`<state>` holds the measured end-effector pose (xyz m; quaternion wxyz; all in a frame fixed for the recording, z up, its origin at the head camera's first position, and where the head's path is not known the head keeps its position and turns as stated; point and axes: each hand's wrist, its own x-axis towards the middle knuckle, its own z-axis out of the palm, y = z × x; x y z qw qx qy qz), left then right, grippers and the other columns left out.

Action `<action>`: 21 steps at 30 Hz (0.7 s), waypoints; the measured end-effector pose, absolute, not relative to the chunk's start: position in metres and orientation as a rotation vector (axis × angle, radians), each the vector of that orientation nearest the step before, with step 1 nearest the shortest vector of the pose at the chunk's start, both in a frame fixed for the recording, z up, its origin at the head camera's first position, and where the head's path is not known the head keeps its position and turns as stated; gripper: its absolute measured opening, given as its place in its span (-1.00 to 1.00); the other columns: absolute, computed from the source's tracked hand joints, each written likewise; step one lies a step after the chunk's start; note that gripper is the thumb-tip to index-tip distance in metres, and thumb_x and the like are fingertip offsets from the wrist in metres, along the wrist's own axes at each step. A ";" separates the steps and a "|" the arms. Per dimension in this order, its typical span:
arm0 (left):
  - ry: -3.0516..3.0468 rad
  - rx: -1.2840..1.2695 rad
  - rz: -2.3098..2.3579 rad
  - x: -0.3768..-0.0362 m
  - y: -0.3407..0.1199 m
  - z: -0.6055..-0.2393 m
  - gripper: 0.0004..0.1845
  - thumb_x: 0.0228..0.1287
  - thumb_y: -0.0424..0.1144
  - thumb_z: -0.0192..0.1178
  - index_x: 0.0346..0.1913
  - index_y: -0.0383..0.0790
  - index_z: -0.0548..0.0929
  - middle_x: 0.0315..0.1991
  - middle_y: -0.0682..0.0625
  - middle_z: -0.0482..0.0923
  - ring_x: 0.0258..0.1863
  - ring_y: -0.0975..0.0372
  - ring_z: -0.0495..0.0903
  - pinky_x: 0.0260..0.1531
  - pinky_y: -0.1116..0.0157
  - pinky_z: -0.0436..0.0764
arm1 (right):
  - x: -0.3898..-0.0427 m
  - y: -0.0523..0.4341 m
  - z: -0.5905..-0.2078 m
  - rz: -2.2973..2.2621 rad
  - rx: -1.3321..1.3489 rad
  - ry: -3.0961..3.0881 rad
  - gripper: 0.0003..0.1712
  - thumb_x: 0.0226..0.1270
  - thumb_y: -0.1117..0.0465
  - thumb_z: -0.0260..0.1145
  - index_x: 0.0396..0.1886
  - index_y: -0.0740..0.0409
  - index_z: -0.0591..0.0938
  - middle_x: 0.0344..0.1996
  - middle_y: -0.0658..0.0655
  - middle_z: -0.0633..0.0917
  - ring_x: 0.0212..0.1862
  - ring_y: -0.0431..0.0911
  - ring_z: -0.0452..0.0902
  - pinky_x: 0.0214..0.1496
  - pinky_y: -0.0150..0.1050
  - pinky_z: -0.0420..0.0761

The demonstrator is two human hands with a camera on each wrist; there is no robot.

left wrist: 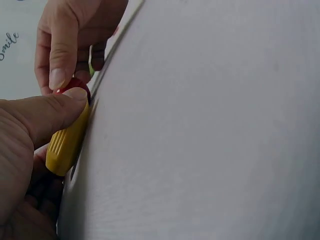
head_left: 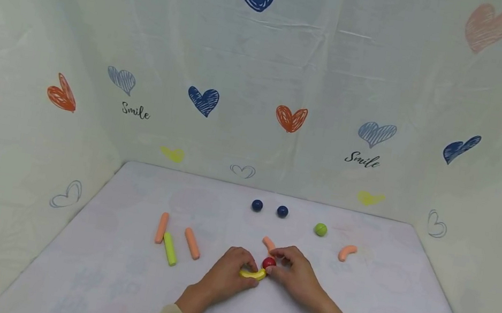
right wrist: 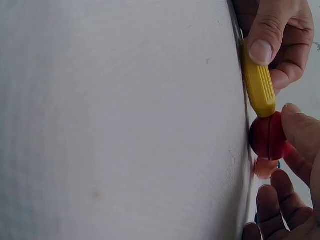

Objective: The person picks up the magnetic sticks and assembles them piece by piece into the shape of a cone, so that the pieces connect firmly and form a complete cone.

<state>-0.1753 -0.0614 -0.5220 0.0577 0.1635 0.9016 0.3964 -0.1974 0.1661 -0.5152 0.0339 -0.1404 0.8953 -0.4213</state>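
Low over the white table, my left hand [head_left: 229,274] pinches a curved yellow piece [head_left: 253,275] with ridges along its side, thumb on the near side. My right hand [head_left: 298,277] holds a small red ball [head_left: 268,263] between thumb and fingers. In the right wrist view, one end of the yellow piece [right wrist: 261,90] meets the red ball [right wrist: 267,136], which has a dark seam line. Just behind the ball lies a curved peach piece [head_left: 269,243], partly hidden by the right fingers.
To the left lie two straight peach sticks [head_left: 192,243] and a lime green stick [head_left: 170,249]. Farther back are two dark blue balls [head_left: 257,205] and a green ball [head_left: 320,229]. Another curved peach piece [head_left: 347,253] sits to the right. A heart-printed sheet surrounds the table.
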 end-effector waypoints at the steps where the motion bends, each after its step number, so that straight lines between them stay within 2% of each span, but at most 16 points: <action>1: 2.733 0.506 1.198 -0.175 -0.061 -0.522 -0.82 0.23 -0.11 0.54 -0.21 0.08 0.72 -0.02 0.19 0.59 0.18 0.19 0.50 0.24 0.10 0.57 | -0.197 0.166 -0.515 -1.296 -0.451 2.756 -0.63 0.29 0.05 0.59 0.06 -0.05 0.76 -0.06 -0.12 0.67 -0.01 -0.16 0.52 0.09 -0.23 0.58; 8: 2.751 0.533 1.131 -0.173 -0.061 -0.519 -0.84 0.26 -0.07 0.52 -0.19 0.11 0.73 0.00 0.20 0.58 0.20 0.21 0.50 0.29 0.07 0.55 | -0.196 0.168 -0.516 -1.268 -0.495 2.772 -0.71 0.30 0.05 0.58 -0.01 -0.09 0.78 -0.08 -0.14 0.66 -0.02 -0.18 0.54 0.10 -0.24 0.60; 14: 2.749 0.555 1.138 -0.172 -0.060 -0.518 -0.86 0.26 -0.09 0.53 -0.21 0.10 0.75 -0.01 0.20 0.57 0.21 0.19 0.50 0.30 0.06 0.55 | -0.196 0.170 -0.516 -1.268 -0.526 2.766 -0.68 0.29 0.03 0.58 0.01 -0.07 0.77 -0.08 -0.13 0.67 -0.02 -0.16 0.54 0.09 -0.24 0.60; 21: 2.720 0.530 1.217 -0.177 -0.064 -0.518 -0.87 0.32 0.01 0.45 -0.19 0.16 0.72 0.01 0.22 0.61 0.19 0.22 0.54 0.29 0.02 0.56 | -0.198 0.172 -0.519 -1.237 -0.556 2.776 -0.66 0.30 0.02 0.58 0.04 -0.09 0.77 -0.09 -0.16 0.67 -0.02 -0.19 0.53 0.08 -0.27 0.58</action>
